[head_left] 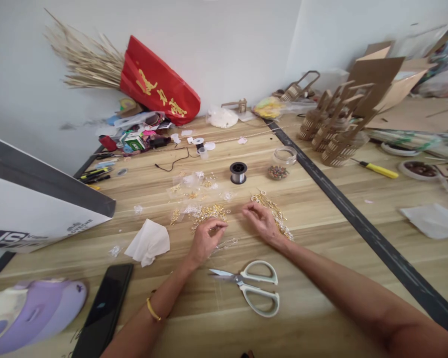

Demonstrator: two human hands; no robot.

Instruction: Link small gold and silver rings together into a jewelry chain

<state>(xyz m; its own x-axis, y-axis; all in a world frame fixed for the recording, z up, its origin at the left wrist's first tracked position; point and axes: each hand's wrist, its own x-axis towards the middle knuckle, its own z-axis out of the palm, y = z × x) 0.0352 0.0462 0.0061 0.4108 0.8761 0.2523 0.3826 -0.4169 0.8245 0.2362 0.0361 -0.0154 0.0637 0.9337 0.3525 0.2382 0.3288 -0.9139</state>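
The left hand (207,241) bends over the edge of a loose heap of small gold pieces (209,214); the right hand (260,221) is beside some gold chains (274,209). In each grip the fingertips look near together, but I cannot tell whether they meet or pinch something thin. A wrist that drags sideways could scatter the heap, because the pieces are tiny and nothing encloses them. The chains, thin and lying across each other, may tangle if a finger catches one. The scissors (240,280) lie with their blades parted near the left forearm, so a low elbow might push them or be scratched. They have pointed metal blades and pale looped handles. The spool (239,177) has black round flanges and shiny silvery thread; on its side, it could roll. The tabletop (313,219) is smooth-looking, with wood grain.
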